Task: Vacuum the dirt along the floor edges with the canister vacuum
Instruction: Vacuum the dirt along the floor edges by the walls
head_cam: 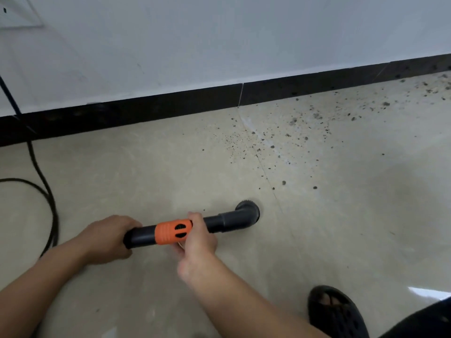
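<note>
While dirt [292, 123] dots the floor [341, 215], left hand [107, 237] and right hand [199, 237] clamp the wand [214, 223].

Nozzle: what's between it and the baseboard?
Head view: only floor lies between the nozzle and the baseboard. A grout line crosses it and dirt is sprinkled over it. No other object is there.

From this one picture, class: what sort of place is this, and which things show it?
Probably an indoor room, at its edge: a white wall, dark skirting, and a tiled floor strewn with dirt, with a vacuum wand on it.
</note>
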A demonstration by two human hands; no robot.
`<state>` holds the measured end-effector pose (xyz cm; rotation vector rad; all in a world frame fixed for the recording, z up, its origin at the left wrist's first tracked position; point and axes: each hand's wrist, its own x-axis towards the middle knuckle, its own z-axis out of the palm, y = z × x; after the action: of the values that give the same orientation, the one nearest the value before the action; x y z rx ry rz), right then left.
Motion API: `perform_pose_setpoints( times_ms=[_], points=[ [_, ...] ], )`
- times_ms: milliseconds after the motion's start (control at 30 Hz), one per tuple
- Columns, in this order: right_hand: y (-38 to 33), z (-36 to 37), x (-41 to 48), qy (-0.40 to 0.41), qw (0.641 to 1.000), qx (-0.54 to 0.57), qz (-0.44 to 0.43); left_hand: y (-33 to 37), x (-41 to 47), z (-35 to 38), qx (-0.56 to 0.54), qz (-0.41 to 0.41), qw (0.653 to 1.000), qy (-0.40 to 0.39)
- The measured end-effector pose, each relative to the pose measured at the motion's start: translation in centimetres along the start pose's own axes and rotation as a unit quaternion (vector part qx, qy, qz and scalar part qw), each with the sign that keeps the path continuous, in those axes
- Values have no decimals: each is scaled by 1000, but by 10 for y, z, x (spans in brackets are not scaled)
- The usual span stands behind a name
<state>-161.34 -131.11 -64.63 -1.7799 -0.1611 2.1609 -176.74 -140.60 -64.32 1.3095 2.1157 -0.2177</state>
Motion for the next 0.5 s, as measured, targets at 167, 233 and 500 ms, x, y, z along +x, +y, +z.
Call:
perform_pose_setpoints(
  times_ms=[167, 233, 500],
  points=[
    [-73, 5, 14, 36, 995, -16, -93, 63, 40, -7, -20, 17, 993, 113],
    [-98, -3, 16, 56, 992, -5, -113, 86, 56, -13, -27, 41, 992, 118],
    [-146, -35, 31, 87, 986, 14, -140, 140, 91, -22, -4, 106, 987, 124]
  ],
)
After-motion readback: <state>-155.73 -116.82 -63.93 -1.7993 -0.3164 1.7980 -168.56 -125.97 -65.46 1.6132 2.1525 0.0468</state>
